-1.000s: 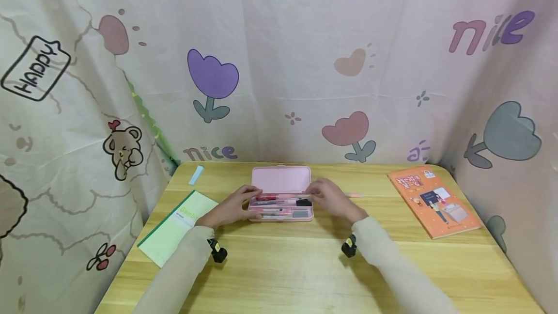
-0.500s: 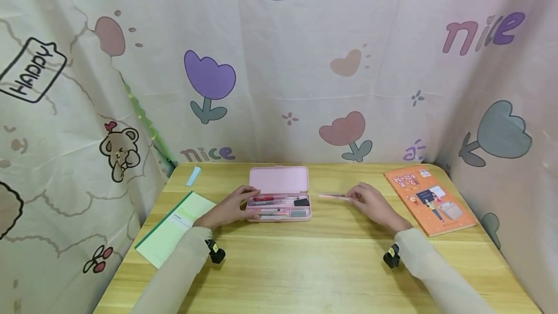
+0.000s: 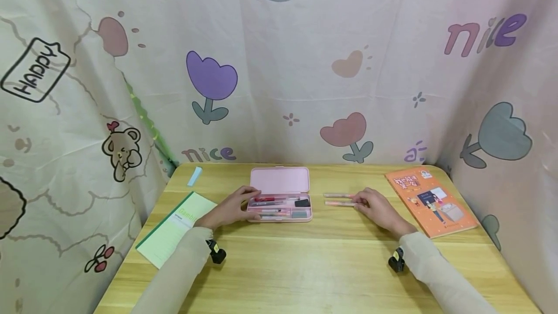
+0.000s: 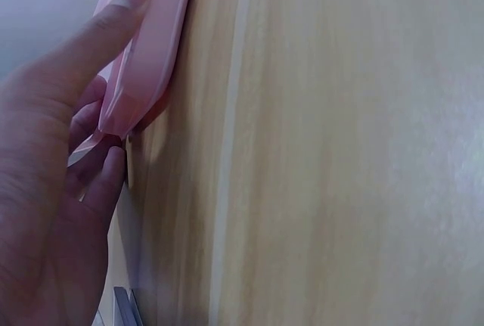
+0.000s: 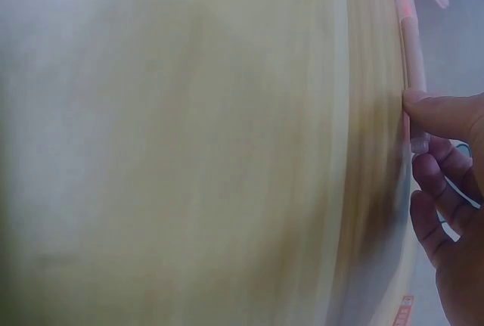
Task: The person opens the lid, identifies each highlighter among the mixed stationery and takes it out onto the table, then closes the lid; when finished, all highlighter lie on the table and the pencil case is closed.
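A pink pencil case (image 3: 280,180) lies with its lid folded back. Inside are several pens, a black eraser-like block (image 3: 302,203) and a grey block (image 3: 299,214). My left hand (image 3: 235,204) grips the case's left end; in the left wrist view the thumb (image 4: 113,27) lies along its near side, fingers around the corner. To the right of the case, my right hand (image 3: 376,207) pinches the right end of a translucent pen (image 3: 337,203), low over the table. A second, similar pen (image 3: 337,195) lies just beyond, almost parallel.
A green notebook (image 3: 172,231) lies left of the case, partly under my left forearm. Behind it is a small light-blue strip (image 3: 194,176). An orange book (image 3: 431,202) sits at the right. Patterned curtain (image 3: 279,71) closes off the table's back and sides.
My right hand has moved from the case's right end rightward, carrying a pen out. That pen is now beside the one on the table. My left hand stays on the case.
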Available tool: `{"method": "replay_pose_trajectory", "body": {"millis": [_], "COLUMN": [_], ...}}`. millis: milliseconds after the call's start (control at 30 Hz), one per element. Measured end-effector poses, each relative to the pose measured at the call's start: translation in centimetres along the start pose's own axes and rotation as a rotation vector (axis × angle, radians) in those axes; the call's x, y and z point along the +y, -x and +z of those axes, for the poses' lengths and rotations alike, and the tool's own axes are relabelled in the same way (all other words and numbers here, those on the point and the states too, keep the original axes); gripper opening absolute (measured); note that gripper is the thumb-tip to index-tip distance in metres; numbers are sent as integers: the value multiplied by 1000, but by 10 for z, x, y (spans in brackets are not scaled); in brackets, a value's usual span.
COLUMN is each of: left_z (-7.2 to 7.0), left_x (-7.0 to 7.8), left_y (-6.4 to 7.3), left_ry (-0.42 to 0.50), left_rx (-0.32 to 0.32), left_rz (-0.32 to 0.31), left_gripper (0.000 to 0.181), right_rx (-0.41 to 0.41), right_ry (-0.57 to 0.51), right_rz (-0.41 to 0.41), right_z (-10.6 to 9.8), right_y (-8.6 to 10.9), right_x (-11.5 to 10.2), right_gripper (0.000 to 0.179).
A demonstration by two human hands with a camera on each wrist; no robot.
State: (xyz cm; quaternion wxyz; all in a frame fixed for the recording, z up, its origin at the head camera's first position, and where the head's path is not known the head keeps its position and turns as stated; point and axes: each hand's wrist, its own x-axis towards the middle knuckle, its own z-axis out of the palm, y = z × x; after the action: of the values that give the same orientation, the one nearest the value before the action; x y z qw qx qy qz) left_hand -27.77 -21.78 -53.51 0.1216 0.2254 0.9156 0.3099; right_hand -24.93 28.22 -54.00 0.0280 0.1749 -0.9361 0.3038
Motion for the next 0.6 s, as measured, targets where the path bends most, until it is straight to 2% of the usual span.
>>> {"method": "replay_pose_trajectory", "body": {"millis": [200, 600], "left_z": [0, -1], "left_x": [0, -1], "left_y": [0, 0], "left_ry": [-6, -10], "left_rx": [4, -4], "left_rz": [16, 9], "left_gripper": [93, 93], "right_rx": [5, 15], "right_ry": [-8, -25], "right_rz": [3, 14], "right_z": [1, 2], "right_y": [0, -3], "right_x": [-1, -6], "right_gripper": [8, 12]}}
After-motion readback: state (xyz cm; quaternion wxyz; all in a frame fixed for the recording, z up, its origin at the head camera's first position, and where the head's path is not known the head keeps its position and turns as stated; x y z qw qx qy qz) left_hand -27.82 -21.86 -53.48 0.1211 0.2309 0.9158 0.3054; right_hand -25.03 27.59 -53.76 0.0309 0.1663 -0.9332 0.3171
